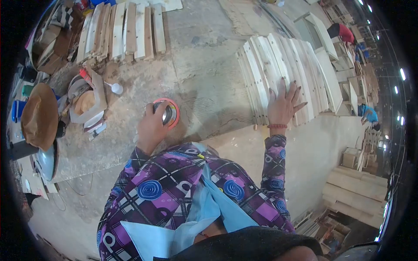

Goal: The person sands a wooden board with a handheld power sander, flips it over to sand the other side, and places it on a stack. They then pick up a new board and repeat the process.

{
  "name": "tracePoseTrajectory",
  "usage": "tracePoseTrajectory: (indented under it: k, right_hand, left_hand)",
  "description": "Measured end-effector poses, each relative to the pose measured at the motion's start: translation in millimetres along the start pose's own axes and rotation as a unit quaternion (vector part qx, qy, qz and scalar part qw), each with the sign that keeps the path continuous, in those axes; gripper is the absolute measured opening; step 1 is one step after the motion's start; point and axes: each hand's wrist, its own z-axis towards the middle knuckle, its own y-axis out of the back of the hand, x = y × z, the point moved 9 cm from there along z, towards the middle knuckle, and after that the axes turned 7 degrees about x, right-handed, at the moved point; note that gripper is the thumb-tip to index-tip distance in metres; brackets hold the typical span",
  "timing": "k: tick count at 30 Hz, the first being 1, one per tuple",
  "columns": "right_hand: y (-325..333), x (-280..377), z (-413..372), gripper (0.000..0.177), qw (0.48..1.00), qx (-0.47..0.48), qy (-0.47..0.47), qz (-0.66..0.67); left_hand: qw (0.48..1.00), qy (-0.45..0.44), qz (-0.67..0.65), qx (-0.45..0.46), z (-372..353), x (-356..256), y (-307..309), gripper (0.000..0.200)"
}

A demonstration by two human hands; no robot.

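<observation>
Red-rimmed disc (168,115) in the left hand (151,128)

On the counter (209,98), wooden slats (272,65) lie at right under the right hand (281,106), another slat row (118,35) farther left.

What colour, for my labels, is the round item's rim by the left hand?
The rim is reddish orange, head view.
</observation>
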Motion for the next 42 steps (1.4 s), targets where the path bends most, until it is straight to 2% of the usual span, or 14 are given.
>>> tracePoseTrajectory:
  k: [5, 11, 14, 17, 20, 23, 26, 27, 30, 34, 37, 40, 42]
  right_hand:
    - [-3.4, 9.3, 12.2, 0.043, 0.999, -0.027, 0.029, -0.022]
    - [-6.6, 10.6, 19.6, 0.038, 0.999, 0.006, 0.027, 0.020]
    - [9.0, -1.4, 0.4, 0.045, 0.999, -0.041, -0.002, 0.026]
    - [24.4, -20.7, -37.5, 0.058, 0.989, -0.135, -0.037, 0.055]
    - [27.2, -25.7, -49.3, 0.070, 0.986, -0.139, -0.052, 0.075]
    - [26.4, -30.0, -45.8, 0.074, 0.993, -0.096, -0.073, 0.017]
    - [30.0, -48.1, -61.8, 0.075, 0.988, -0.085, -0.109, 0.075]
    - [23.8, -53.1, -67.8, 0.075, 0.985, -0.078, -0.120, 0.095]
    - [0.0, -57.1, -71.3, 0.072, 0.974, -0.119, -0.057, 0.185]
    - [-10.2, -52.8, -72.6, 0.064, 0.987, -0.132, -0.035, 0.079]
    - [-3.0, -49.3, -76.6, 0.060, 0.980, -0.159, -0.001, 0.117]
    - [-2.9, -48.8, -74.0, 0.056, 0.991, -0.110, -0.017, 0.070]
    - [0.0, -46.3, -71.3, 0.054, 0.992, -0.086, -0.020, 0.086]
  left_hand:
    - [1.000, 0.009, 0.002, 0.009, -0.7, 0.1, 0.9, 0.056]
    - [1.000, 0.010, -0.003, 0.010, -2.0, 0.3, 0.5, 0.055]
    - [1.000, 0.014, 0.004, 0.005, -1.8, 1.9, 1.0, 0.055]
    - [1.000, 0.006, 0.000, -0.005, -1.3, 2.6, 1.2, 0.055]
    - [1.000, 0.008, -0.014, 0.001, -2.5, 2.7, -0.7, 0.056]
    - [1.000, 0.009, -0.010, 0.005, -3.4, 3.4, -0.6, 0.057]
    - [1.000, 0.004, -0.003, -0.003, -1.9, 3.0, -2.1, 0.057]
    - [1.000, 0.005, -0.001, -0.007, -3.3, 3.6, -3.5, 0.058]
    - [1.000, 0.012, -0.010, -0.004, -4.1, 2.7, -1.1, 0.057]
    - [0.998, -0.002, -0.053, -0.017, -6.0, 6.2, 1.6, 0.051]
    - [1.000, 0.011, -0.022, -0.004, -8.6, 15.1, -7.7, 0.056]
    - [1.000, 0.003, 0.000, -0.009, -11.7, 15.0, -8.6, 0.059]
    - [1.000, 0.003, -0.003, -0.014, -12.9, 13.0, -5.0, 0.061]
